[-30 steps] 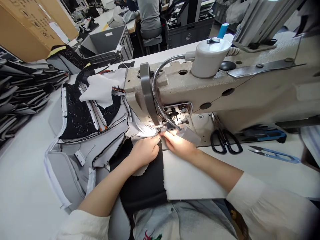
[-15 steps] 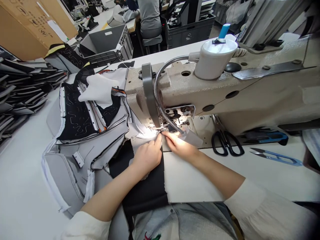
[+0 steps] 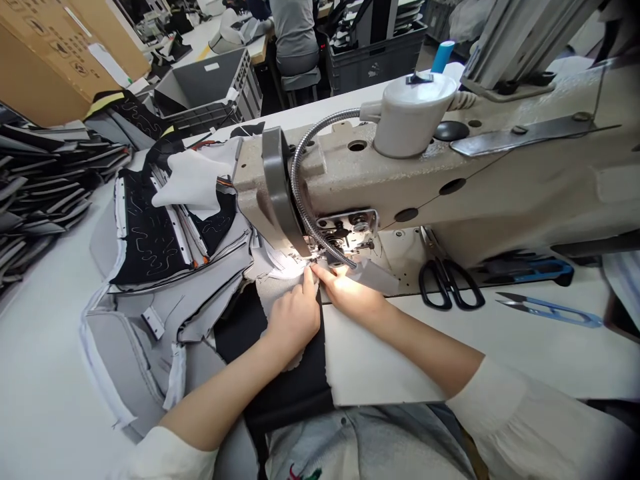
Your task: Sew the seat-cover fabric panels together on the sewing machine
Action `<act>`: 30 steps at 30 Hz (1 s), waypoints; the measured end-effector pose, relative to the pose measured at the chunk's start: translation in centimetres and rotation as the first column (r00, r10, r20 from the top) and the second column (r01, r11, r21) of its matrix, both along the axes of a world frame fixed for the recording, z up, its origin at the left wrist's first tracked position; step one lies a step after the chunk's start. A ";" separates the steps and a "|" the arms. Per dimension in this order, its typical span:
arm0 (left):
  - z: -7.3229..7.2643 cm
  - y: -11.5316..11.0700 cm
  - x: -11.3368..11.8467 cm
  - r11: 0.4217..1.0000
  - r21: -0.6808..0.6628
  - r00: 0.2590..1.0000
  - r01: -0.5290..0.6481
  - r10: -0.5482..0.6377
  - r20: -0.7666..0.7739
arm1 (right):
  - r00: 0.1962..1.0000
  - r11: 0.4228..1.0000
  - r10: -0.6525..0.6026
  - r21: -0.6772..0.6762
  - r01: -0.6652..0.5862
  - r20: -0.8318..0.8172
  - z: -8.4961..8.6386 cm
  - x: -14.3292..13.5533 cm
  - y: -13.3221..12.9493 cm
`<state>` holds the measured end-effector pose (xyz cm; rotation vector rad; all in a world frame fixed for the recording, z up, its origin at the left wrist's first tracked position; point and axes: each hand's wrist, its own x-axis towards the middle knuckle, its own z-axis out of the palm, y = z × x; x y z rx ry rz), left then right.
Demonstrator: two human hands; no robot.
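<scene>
Under the lit needle area of a sewing machine lies a light grey ribbed fabric piece. My left hand is on that fabric with most fingers curled, its index finger stretched toward the presser foot. From the other side, my right hand pinches at the fabric edge close to the foot; its fingertips almost meet the left index finger. Exactly what lies between the fingertips is hidden by glare. The grey fabric joins a large sewn cover of grey and black panels spread to the left. Black cloth lies beneath my left wrist.
Black-handled scissors and blue thread snips lie right of my right hand. A stack of cut panels sits at far left. Beyond the table stand grey crates, a cardboard box and a seated person.
The view has shifted slightly, so the machine appears farther left. My left index finger is straighter toward the foot, and more of the grey fabric shows beside that hand.
</scene>
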<state>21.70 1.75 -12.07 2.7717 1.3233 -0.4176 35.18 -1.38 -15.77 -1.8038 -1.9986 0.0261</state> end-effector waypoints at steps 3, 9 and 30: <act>1.0 0.7 0.6 0.998 -0.061 1.000 -0.003 0.002 -0.022 | 0.997 0.998 -0.059 -0.008 0.060 0.052 0.1 0.0 -0.6; 2.2 0.5 -0.2 0.978 0.082 0.982 0.190 -0.188 -0.028 | 0.982 0.985 0.162 -0.039 -0.166 -0.098 0.8 1.3 -4.2; 3.6 3.8 0.4 0.796 -0.586 0.955 0.154 0.033 0.295 | 0.837 0.830 0.516 0.137 -0.541 0.183 0.4 -2.1 -6.5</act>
